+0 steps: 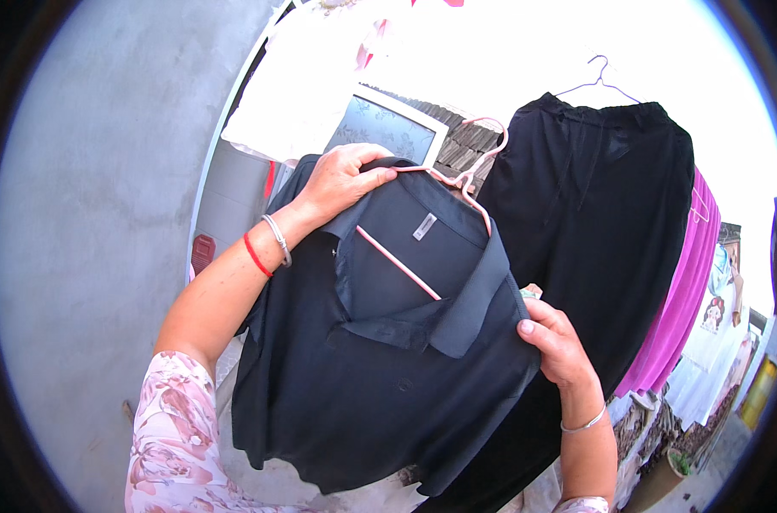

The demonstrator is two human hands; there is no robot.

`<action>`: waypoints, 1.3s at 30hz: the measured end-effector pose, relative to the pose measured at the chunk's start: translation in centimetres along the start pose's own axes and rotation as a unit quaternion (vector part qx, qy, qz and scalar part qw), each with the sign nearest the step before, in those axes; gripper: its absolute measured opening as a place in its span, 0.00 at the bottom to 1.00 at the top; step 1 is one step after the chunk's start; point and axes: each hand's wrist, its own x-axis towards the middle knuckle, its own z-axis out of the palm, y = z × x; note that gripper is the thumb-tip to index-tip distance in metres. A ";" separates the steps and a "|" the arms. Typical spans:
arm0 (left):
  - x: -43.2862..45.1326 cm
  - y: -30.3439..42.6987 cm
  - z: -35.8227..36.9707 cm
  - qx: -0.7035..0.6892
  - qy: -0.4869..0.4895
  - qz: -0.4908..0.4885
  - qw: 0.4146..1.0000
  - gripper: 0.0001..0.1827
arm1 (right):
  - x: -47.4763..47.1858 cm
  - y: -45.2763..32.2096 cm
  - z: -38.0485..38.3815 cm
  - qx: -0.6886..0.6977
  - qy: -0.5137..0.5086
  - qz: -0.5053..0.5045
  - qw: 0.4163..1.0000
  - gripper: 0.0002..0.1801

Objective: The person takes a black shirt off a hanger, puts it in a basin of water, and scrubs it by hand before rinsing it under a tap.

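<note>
A dark polo shirt (388,385) hangs in front of me on a pink clothes hanger (398,261), whose hook points up and whose bar shows through the open collar. My left hand (345,177) grips the collar and the hanger's shoulder at the upper left, thumb on top. At the right shoulder seam, my right hand (554,336) pinches the fabric between thumb and fingers. A small pale green item (531,292) shows just above those fingers; what it is I cannot tell. The far side of the shirt is hidden.
Black trousers (609,186) hang on a thin wire hanger (598,83) close behind at right. Beyond them hang a purple garment (674,320) and a white printed shirt (706,353). White clothing (298,83) hangs at upper left, beside a grey wall (99,224). A potted plant (661,478) stands lower right.
</note>
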 end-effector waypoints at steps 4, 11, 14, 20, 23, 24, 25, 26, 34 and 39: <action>0.4 -1.9 1.4 -0.085 0.003 -0.031 0.996 0.12 | 0.4 -1.1 1.5 0.132 0.047 -0.022 0.990 0.17; 4.1 -5.4 0.8 -0.053 0.176 0.021 0.983 0.23 | 7.2 -9.1 2.6 0.149 0.141 -0.071 0.976 0.09; 0.6 -5.4 0.9 -0.045 0.143 0.019 0.989 0.23 | 10.1 -11.8 2.9 0.106 0.224 -0.073 0.966 0.07; -3.2 -8.8 1.4 0.032 -0.031 -0.118 0.992 0.31 | 15.8 -16.5 2.1 -0.036 0.340 -0.151 0.927 0.15; -2.7 -11.4 0.8 -0.013 -0.024 -0.157 0.987 0.32 | 18.4 -17.8 1.9 -0.049 0.371 -0.159 0.913 0.16; -2.3 -11.5 0.7 -0.008 -0.036 -0.152 0.988 0.32 | 19.1 -18.0 1.4 -0.053 0.375 -0.153 0.913 0.14; -2.2 -11.7 0.6 -0.009 -0.029 -0.149 0.988 0.32 | 19.7 -18.3 1.1 -0.057 0.379 -0.147 0.912 0.12; -2.0 -11.9 0.6 -0.010 -0.022 -0.146 0.989 0.31 | 20.4 -18.6 1.0 -0.082 0.383 -0.157 0.906 0.15; -2.3 -13.3 -1.0 -0.005 -0.014 -0.187 0.982 0.32 | 28.8 -22.1 -2.3 -0.267 0.398 -0.240 0.844 0.15; -4.0 -13.6 -3.5 0.027 -0.060 -0.195 0.979 0.29 | 34.0 -22.6 -3.1 -0.247 0.377 -0.216 0.866 0.16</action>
